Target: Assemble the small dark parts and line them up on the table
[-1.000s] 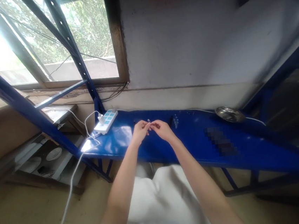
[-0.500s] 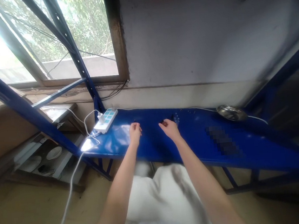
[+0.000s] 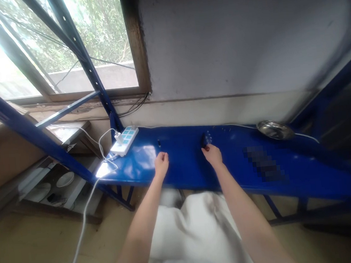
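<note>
My left hand (image 3: 161, 164) rests on the blue steel shelf top (image 3: 182, 168), fingers curled down, with nothing visible in them. A small dark upright piece (image 3: 159, 143) stands just beyond it. My right hand (image 3: 212, 155) reaches a cluster of small translucent blue parts (image 3: 207, 137), and a tiny dark bit shows at its fingertips. The picture is too small to tell whether those fingers grip it.
A white power strip (image 3: 123, 142) with a plugged-in adapter lies at the shelf's left end, its white cable trailing to the floor. A steel bowl (image 3: 275, 130) sits at the far right. A pixelated patch (image 3: 265, 163) covers part of the shelf.
My hands, pinched together at the middle of the shelf a second ago, have moved apart. My right hand has moved rightward to the blue parts. My left hand has drawn slightly back.
</note>
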`<state>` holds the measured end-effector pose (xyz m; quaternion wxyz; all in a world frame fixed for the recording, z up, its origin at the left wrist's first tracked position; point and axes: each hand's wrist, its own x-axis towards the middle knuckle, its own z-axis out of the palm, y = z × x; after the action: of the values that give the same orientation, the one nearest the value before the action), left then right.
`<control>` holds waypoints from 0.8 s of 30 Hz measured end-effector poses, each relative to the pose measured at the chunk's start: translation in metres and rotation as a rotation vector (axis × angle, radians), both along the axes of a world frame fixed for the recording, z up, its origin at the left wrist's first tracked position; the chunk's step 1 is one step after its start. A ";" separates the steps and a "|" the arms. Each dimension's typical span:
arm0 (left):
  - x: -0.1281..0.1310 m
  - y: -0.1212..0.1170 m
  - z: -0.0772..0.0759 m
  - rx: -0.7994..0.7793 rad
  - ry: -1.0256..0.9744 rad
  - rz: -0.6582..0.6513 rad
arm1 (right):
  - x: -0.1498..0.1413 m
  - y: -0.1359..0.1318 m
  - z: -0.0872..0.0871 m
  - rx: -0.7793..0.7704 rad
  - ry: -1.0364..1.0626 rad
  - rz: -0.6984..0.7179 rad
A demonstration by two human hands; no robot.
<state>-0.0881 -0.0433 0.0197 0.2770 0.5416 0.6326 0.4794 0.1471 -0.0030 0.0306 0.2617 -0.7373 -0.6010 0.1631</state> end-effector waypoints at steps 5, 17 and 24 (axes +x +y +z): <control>-0.001 0.000 -0.002 -0.005 0.048 -0.001 | -0.002 0.004 -0.005 -0.025 -0.026 0.015; -0.002 -0.001 -0.004 -0.023 -0.021 0.013 | 0.010 0.010 -0.007 -0.109 -0.025 -0.100; -0.002 -0.001 -0.004 -0.014 -0.066 0.042 | 0.020 0.005 -0.011 -0.037 -0.016 -0.161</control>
<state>-0.0904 -0.0445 0.0152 0.2912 0.5100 0.6378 0.4984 0.1670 0.0021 0.0196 0.2554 -0.7893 -0.5387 0.1468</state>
